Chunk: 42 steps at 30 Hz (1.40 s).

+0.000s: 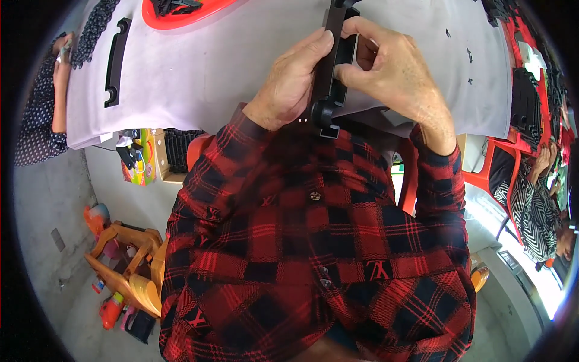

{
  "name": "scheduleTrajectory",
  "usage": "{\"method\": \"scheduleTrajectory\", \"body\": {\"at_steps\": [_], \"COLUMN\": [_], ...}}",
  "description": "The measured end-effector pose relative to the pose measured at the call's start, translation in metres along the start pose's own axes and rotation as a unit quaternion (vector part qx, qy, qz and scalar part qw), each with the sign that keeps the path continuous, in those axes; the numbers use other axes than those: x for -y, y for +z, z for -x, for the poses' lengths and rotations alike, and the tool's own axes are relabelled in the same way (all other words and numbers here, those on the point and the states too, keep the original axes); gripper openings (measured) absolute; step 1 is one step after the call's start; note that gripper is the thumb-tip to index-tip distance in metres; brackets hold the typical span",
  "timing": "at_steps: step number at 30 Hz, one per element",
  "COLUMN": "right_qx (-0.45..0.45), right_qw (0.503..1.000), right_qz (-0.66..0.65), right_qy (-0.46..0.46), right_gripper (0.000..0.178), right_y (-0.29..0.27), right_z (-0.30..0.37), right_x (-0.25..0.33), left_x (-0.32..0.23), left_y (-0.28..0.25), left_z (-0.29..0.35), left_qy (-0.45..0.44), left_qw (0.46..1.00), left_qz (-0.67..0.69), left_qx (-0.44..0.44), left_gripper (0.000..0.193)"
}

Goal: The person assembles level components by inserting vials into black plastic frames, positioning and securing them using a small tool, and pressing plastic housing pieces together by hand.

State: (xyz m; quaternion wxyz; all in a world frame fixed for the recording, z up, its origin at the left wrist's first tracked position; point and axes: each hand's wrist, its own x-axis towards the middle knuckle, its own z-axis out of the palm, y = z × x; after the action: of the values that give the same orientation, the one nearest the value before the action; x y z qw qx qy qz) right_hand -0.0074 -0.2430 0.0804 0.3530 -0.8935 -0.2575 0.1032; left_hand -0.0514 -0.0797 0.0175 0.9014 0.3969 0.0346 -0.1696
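Note:
A long black plastic bar (pixel 324 81) with rounded, hooked ends is held up over the near side of the table, its length running away from me. My left hand (pixel 288 81) is closed around its left side, the thumb lying along the upper face. On the opposite side my right hand (pixel 401 72) has its fingers curled, with thumb and index fingertip against the bar's notched edge. Whether a small piece sits under those fingertips is hidden. A similar black bar (pixel 116 63) lies on the table at the left.
A red tray (pixel 181 23) holding black parts stands at the far edge of the cloth-covered table (pixel 205 72). Heaped black pieces (pixel 93 30) lie far left; small bits (pixel 470 55) are scattered right. Other people sit at both sides. A wooden chair (pixel 123 259) stands lower left.

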Motion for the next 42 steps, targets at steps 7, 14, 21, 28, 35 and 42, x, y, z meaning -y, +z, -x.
{"method": "scheduleTrajectory", "body": {"at_steps": [7,14,21,28,35,42], "right_qx": [-0.036,-0.052,-0.070,-0.018,-0.097,-0.172], "right_qw": [0.997,0.997,0.996,1.000,0.978,0.981], "right_qz": [0.065,0.055,0.053,-0.006,-0.178,-0.004], "right_qy": [0.032,0.009,-0.017,0.012,0.036,0.094], "right_gripper": [0.041,0.039,0.038,0.045,0.035,0.018], "right_y": [0.015,0.015,0.011,0.011,-0.006,-0.014], "right_z": [0.003,0.002,-0.006,-0.004,0.017,0.009], "right_x": [0.011,0.010,0.012,0.019,-0.009,-0.058], "left_x": [0.003,0.002,-0.008,-0.015,-0.052,-0.114], "left_y": [-0.003,-0.005,-0.001,-0.011,-0.031,-0.124], "left_z": [0.001,-0.001,-0.003,0.007,0.052,0.106], "left_qy": [0.017,0.018,0.044,0.048,0.026,0.185], "left_qw": [1.000,1.000,0.998,0.989,0.984,0.799], "left_qz": [-0.022,-0.003,0.000,-0.143,-0.166,-0.432], "left_qx": [0.002,0.022,0.047,0.006,-0.058,-0.375], "left_gripper": [0.039,0.039,0.037,0.040,0.051,0.049]}}
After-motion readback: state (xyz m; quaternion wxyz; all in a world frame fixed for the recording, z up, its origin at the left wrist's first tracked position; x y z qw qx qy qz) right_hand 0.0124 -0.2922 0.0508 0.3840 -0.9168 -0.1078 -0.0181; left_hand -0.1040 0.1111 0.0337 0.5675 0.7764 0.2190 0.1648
